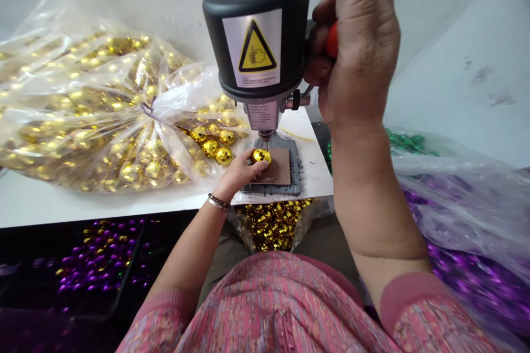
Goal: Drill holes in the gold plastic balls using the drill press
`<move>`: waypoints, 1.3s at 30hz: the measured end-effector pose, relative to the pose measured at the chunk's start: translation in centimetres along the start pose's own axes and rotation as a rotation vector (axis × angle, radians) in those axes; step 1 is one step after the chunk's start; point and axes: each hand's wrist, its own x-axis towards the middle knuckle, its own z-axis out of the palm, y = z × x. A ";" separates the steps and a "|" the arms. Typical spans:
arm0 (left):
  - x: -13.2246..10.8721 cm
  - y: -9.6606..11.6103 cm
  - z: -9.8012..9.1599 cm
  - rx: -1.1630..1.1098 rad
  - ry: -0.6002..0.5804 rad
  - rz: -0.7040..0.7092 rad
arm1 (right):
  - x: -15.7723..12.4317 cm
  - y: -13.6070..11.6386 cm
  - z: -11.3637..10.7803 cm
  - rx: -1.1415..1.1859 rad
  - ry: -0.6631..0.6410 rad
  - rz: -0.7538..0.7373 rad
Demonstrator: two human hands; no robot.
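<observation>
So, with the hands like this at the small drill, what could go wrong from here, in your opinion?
The left hand holds the gold ball right under the drill bit, so its fingers could be hurt if the ball slips. The ball is round and sits on a flat brown pad, so it may roll. The right hand grips the orange handle; a hard pull might crack the ball.

The head-worn camera looks forward and down, close over the left hand [238, 172] and right hand [356, 52].
</observation>
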 end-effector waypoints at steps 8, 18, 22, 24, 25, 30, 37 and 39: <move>-0.2 0.9 0.7 0.410 0.090 0.222 | -0.1 -0.3 -0.1 -0.040 -0.016 0.025; 0.8 0.6 0.8 0.338 0.022 0.162 | -3.1 -1.0 -1.2 -0.087 -0.073 -0.080; 0.9 0.7 0.8 0.336 0.035 0.156 | -5.4 -1.3 -2.4 -0.210 -0.080 -0.058; 0.8 0.7 0.8 0.314 0.025 0.160 | -6.3 -1.1 -2.9 -0.175 -0.084 -0.053; 0.8 0.7 0.8 0.300 0.018 0.158 | -6.6 -1.0 -3.1 -0.166 -0.094 -0.052; 0.5 0.9 0.8 0.279 -0.001 0.167 | -8.0 0.0 -4.1 -0.272 -0.108 -0.105; 0.4 1.0 0.7 0.305 0.012 0.170 | -9.0 1.1 -4.8 -0.238 -0.124 -0.213; 0.4 1.0 0.7 0.287 0.007 0.177 | -9.0 1.4 -4.9 -0.219 -0.134 -0.233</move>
